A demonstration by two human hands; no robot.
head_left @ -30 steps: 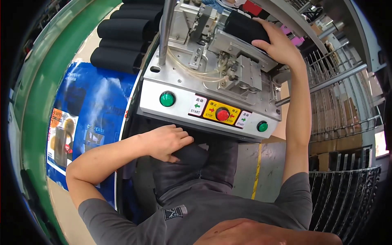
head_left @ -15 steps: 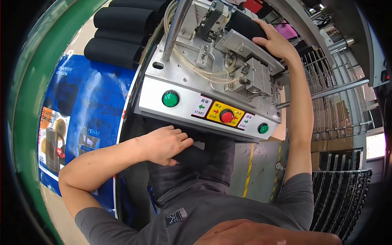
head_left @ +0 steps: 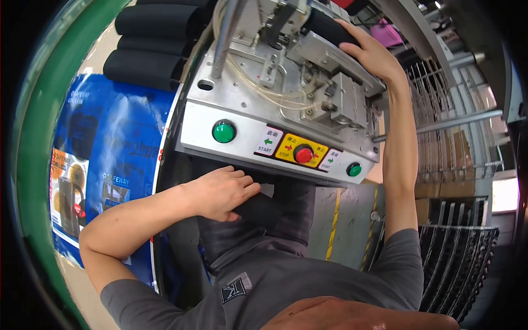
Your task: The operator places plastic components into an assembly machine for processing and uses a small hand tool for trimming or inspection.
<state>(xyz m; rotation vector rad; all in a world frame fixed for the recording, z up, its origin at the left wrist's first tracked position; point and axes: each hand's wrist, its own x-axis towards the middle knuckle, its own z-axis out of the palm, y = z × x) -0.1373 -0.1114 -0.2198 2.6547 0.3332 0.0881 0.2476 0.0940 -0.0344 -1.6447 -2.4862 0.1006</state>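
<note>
My right hand [head_left: 371, 52] is closed over a black rounded, tube-like part [head_left: 330, 27] at the back of the metal fixture machine [head_left: 220, 102]. Its thumb lies on the near side and its fingers reach over the far side. The part rests behind a silver metal block [head_left: 324, 52]. Over my lap, in front of the machine, my left hand [head_left: 223, 193] is closed with its fingers curled round a black piece [head_left: 258, 210]. Dark trousers behind that piece make its outline hard to read.
Several black rounded parts [head_left: 146, 69] lie at the left, beside a blue printed sheet [head_left: 124, 132]. The machine's front carries green buttons [head_left: 224, 131] and a red button [head_left: 303, 154]. A metal post [head_left: 224, 44] rises at its left; a metal bar [head_left: 451, 122] runs out rightward. Wire racks [head_left: 462, 269] stand right.
The view has shifted slightly, so the machine and the parts at the left sit a little further left and higher. Both hands keep nearly the same places and grips.
</note>
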